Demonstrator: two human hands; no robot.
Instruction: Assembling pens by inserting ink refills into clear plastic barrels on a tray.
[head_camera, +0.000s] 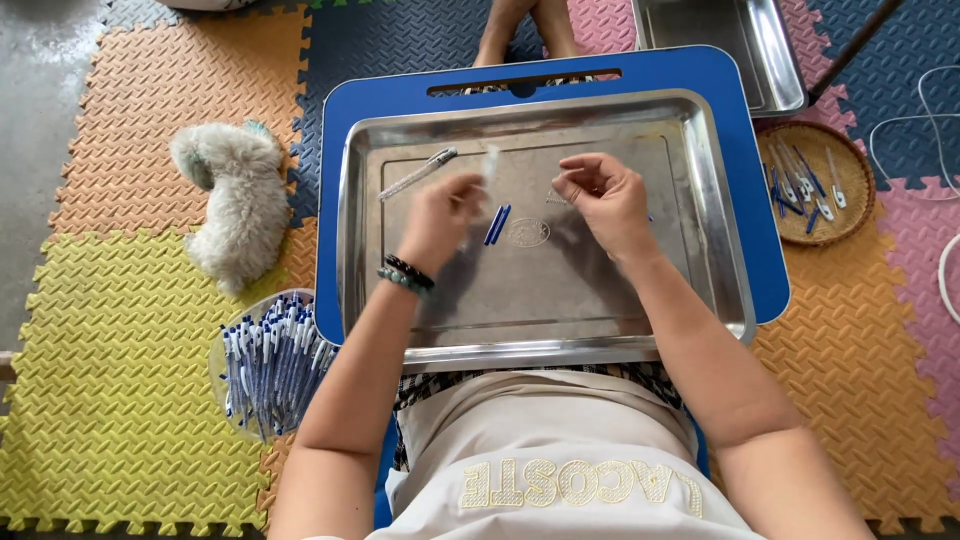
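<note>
A steel tray (720, 260) rests on a blue lap desk (750, 150) over my legs. My left hand (440, 215) hovers over the tray and pinches a clear pen barrel (490, 163) that points upward. My right hand (605, 195) is to the right of it, fingers pinched on a tiny spring-like part (556, 197). Between the hands a small blue piece (497, 225) lies on the tray. A clear pen barrel (418, 173) lies at the tray's upper left.
A bowl of several blue and white pens (268, 365) sits at my left. A wicker basket with pen parts (815, 180) sits to the right, a second steel tray (770, 50) behind it. A fluffy grey toy (235, 200) lies on the foam mats.
</note>
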